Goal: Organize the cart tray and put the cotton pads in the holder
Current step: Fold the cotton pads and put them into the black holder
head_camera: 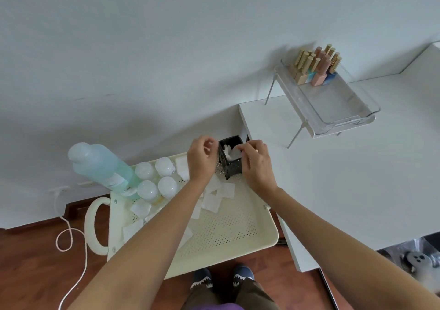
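A cream perforated cart tray (226,236) stands in front of me. At its far right corner sits a black mesh holder (234,166) with white cotton pads inside. My right hand (256,164) pinches a white cotton pad (235,153) at the holder's open top. My left hand (201,158) hovers just left of the holder with curled fingers; a bit of white shows between them, and whether it holds a pad I cannot tell. Several loose square cotton pads (214,200) lie scattered on the tray under my left forearm.
A large pale green bottle (100,166) and several small clear capped bottles (156,178) fill the tray's far left. The cart handle (92,226) sticks out left. A white table (357,178) at right bears a clear rack (333,104) of nail polish bottles (316,66). A white cord (71,250) lies on the wooden floor.
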